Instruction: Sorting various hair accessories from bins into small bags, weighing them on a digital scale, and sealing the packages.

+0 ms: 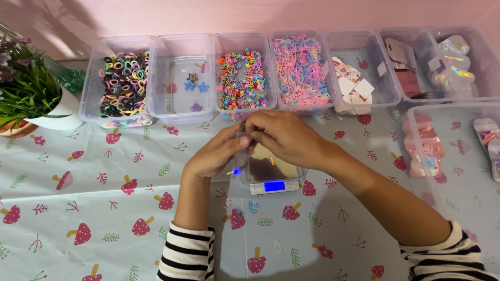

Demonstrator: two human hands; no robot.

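Pouch (242,148), small and clear, is held at the middle of the view between both hands, directly above the digital scale (273,177); its contents are too small to make out. From the left: a potted plant (31,96) stands at the table edge, out of the working area. Along the wall a row of clear bins sorts the stock by kind, so each lies within reach: hair rings (124,83), a few star clips (194,86), mixed small clips (240,78), pink and blue elastics (299,70), paper cards (354,86), then empty pouches (453,62). The left hand (213,156) pinches the pouch's left edge, fingers closed on it. The right hand (284,136) curls over the top, fingertips pressed on the upper edge, apparently at the seal. The scale sits just below the hands, its blue display lit and facing the wearer. At far right a larger bin (453,151) holds filled pouches, kept apart from the loose stock. A mushroom-print tablecloth (104,208) covers the table.
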